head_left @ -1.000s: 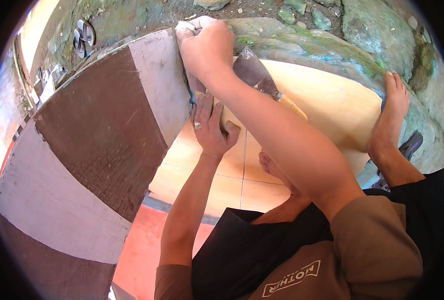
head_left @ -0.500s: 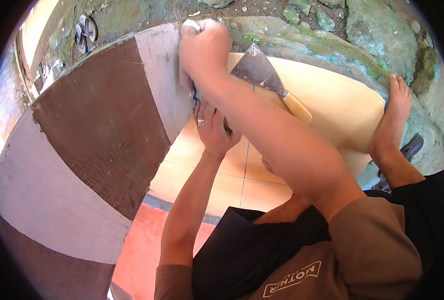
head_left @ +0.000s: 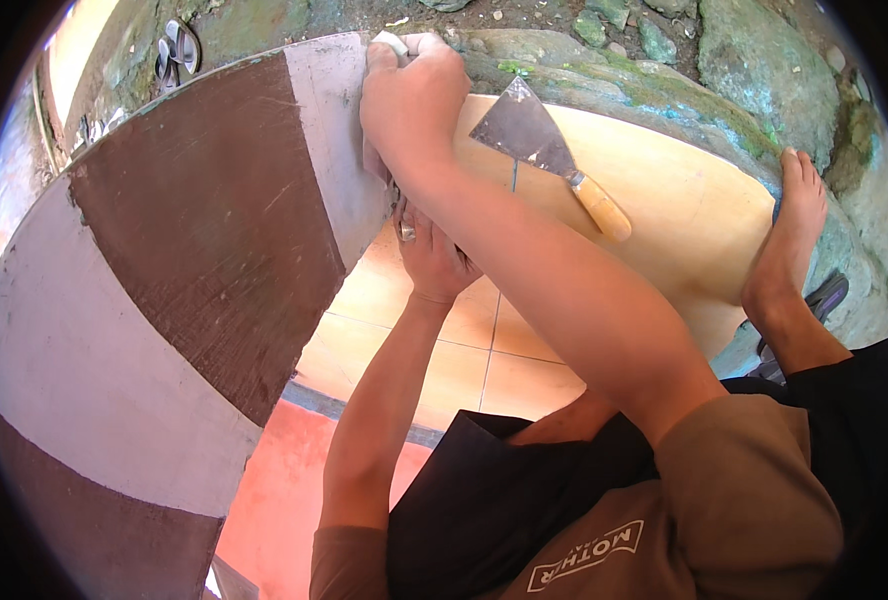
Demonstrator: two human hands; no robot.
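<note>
My right hand (head_left: 416,100) is closed round a pale folded sheet (head_left: 392,43), whose greyish lower part hangs along the end of a low wall painted in brown and light-grey bands (head_left: 214,210). My left hand (head_left: 432,258), wearing a ring, is lower down, partly behind my right forearm. Its fingers reach up to the same wall edge, and their tips are partly hidden. A putty knife (head_left: 527,130) with a wooden handle lies on the orange tiled floor to the right of my right hand.
Mossy rocks (head_left: 764,75) border the orange tiles (head_left: 654,180) at the far side. My bare foot (head_left: 799,215) rests at the right, beside a dark sandal (head_left: 826,297). Another pair of sandals (head_left: 179,50) lies at far left. Red floor (head_left: 284,500) shows below the tiles.
My right hand stays at the wall's end, shifted only slightly with the sheet. My left hand is a little higher, its fingers more covered by my right forearm. The view has tilted slightly.
</note>
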